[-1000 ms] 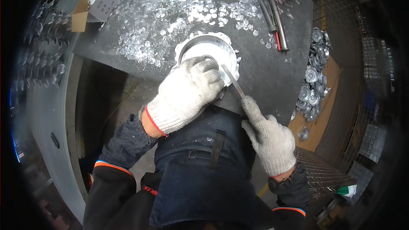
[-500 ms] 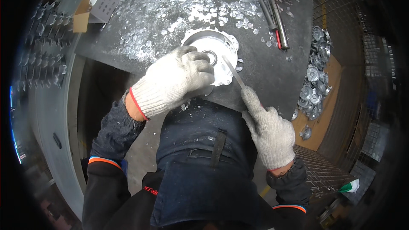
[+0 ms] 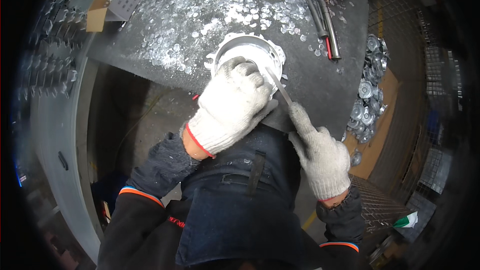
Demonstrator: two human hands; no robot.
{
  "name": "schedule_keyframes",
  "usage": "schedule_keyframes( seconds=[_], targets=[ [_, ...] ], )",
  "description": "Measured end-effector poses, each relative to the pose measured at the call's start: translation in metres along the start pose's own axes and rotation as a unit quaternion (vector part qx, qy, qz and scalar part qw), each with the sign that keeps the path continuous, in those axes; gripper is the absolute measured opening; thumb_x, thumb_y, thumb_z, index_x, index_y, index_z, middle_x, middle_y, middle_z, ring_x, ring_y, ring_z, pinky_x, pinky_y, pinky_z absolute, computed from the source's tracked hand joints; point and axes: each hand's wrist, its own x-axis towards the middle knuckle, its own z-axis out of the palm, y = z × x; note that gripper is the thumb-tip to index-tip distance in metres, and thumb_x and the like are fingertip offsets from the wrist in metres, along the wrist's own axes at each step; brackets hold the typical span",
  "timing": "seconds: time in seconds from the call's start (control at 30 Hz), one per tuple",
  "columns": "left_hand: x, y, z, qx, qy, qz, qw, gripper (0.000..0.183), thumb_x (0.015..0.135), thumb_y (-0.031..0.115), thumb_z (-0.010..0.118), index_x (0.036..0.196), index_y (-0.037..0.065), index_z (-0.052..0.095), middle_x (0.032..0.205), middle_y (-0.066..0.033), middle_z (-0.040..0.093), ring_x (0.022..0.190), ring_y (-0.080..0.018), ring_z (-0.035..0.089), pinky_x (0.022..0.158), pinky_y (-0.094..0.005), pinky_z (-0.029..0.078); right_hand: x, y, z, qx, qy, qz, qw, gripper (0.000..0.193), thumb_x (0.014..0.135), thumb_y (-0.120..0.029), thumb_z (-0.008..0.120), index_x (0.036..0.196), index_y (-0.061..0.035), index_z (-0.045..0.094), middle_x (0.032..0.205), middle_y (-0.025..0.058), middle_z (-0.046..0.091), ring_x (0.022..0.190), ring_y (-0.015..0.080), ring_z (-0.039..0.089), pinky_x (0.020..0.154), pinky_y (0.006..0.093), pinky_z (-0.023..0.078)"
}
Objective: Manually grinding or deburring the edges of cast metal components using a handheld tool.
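A round, bright metal casting with a toothed rim lies at the near edge of the dark worktop. My left hand, in a white knit glove, grips it with curled fingers over its near left side and hides part of its centre. In my gloved right hand is a narrow flat file, its index finger stretched along the tool. The file's tip touches or nearly touches the inside of the casting at its right; exact contact cannot be made out.
Many metal flakes litter the worktop. An open cardboard box stands at the far left. Two metal rods, with something red beside them, lie far right. Similar castings are heaped beyond the right edge.
My left hand has moved right and nearer, its grip shifting to the casting's near side. The casting looks turned and slightly shifted. The file has moved slightly right.
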Motion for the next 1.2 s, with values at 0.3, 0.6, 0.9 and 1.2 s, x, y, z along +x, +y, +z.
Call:
schedule_keyframes(
  seconds=[0.3, 0.6, 0.9, 1.2],
  targets=[
    [-0.005, -0.04, -0.05, -0.024, -0.244, 0.145, 0.958, 0.045, 0.093, 0.034, 0.086, 0.133, 0.017, 0.078, 0.129, -0.0012, 0.074, 0.14, -0.0277, 0.064, 0.132, -0.0512, 0.045, -0.012, -0.013, -0.002, -0.009, -0.055, -0.005, 0.998, 0.066, 0.106, -0.037, 0.079, 0.168, -0.0386, 0.057, 0.084, 0.0144, 0.069, 0.064, 0.0345, 0.076, 0.06, 0.0465, 0.062],
    [-0.003, -0.014, -0.036, -0.036, -0.205, 0.066, 0.976, 0.04, 0.095, 0.042, 0.084, 0.12, 0.011, 0.076, 0.119, -0.0061, 0.073, 0.129, -0.0327, 0.066, 0.123, -0.0509, 0.049, -0.014, -0.022, 0.008, -0.045, -0.051, 0.007, 0.998, 0.069, 0.106, -0.035, 0.079, 0.17, -0.0438, 0.053, 0.084, 0.0139, 0.069, 0.063, 0.0334, 0.076, 0.057, 0.0457, 0.061],
    [-0.017, -0.001, -0.017, 0.016, -0.138, 0.029, 0.99, 0.031, 0.095, 0.025, 0.083, 0.121, 0.01, 0.079, 0.118, -0.0078, 0.071, 0.128, -0.0361, 0.066, 0.114, -0.0502, 0.055, -0.014, -0.034, 0.0, -0.098, -0.064, 0.042, 0.992, 0.072, 0.104, -0.033, 0.081, 0.17, -0.0424, 0.053, 0.088, 0.0139, 0.071, 0.065, 0.0336, 0.077, 0.062, 0.0453, 0.064],
    [-0.022, -0.009, -0.016, 0.039, -0.137, 0.054, 0.988, 0.039, 0.091, 0.022, 0.083, 0.129, 0.013, 0.078, 0.125, -0.0043, 0.072, 0.134, -0.0318, 0.065, 0.12, -0.0516, 0.053, -0.019, -0.022, 0.001, 0.032, -0.039, 0.037, 0.998, 0.071, 0.103, -0.028, 0.084, 0.168, -0.0368, 0.058, 0.088, 0.0157, 0.072, 0.071, 0.0366, 0.077, 0.065, 0.046, 0.064]
  ],
)
